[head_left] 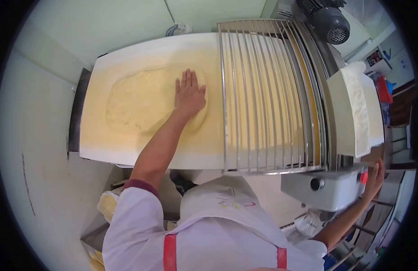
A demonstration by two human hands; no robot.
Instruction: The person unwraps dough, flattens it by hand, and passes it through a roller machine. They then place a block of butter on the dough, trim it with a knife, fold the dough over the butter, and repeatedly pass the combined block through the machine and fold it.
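A flat, pale yellow sheet of dough (139, 99) lies on the white belt (173, 49) of a machine. My left hand (190, 95) rests palm down on the dough's right part, fingers spread and pointing away from me. My right hand (377, 178) is at the far right, beside the grey control box (331, 187) with its red button (363, 177). Its fingers are stretched out, and nothing shows in them. Whether that hand touches the box is unclear.
A metal bar guard (258, 95) covers the belt right of the dough. Beyond it stand the machine's rollers and a motor (331, 25). A white tray (353, 113) is at the right. A bin (94, 235) stands at the lower left.
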